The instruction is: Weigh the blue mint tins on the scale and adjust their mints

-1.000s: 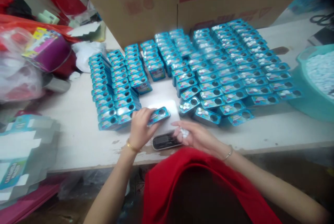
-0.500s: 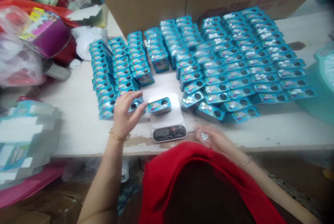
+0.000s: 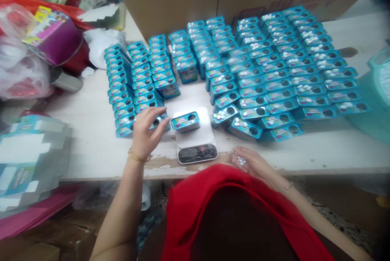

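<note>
On a white digital kitchen scale rests one blue tin with a round dark hole in its top and a few white pieces near the hole. My left hand hovers just left of that tin, thumb and fingers apart, holding nothing. Down by the table's front edge, right of the scale, my right hand is cupped around several small white candies. The kind of candy is too small to tell for sure. Many similar blue tins stand close to the right, white pieces lying on several lids.
More rows of blue tins stand behind and left. A large cardboard box closes off the back. A pale green basin sits at the far right. Flattened cartons, bags and a purple box lie on the left.
My right hand has shifted slightly rightward, still cupping the white candies. My left hand and the tin on the scale have hardly moved.
</note>
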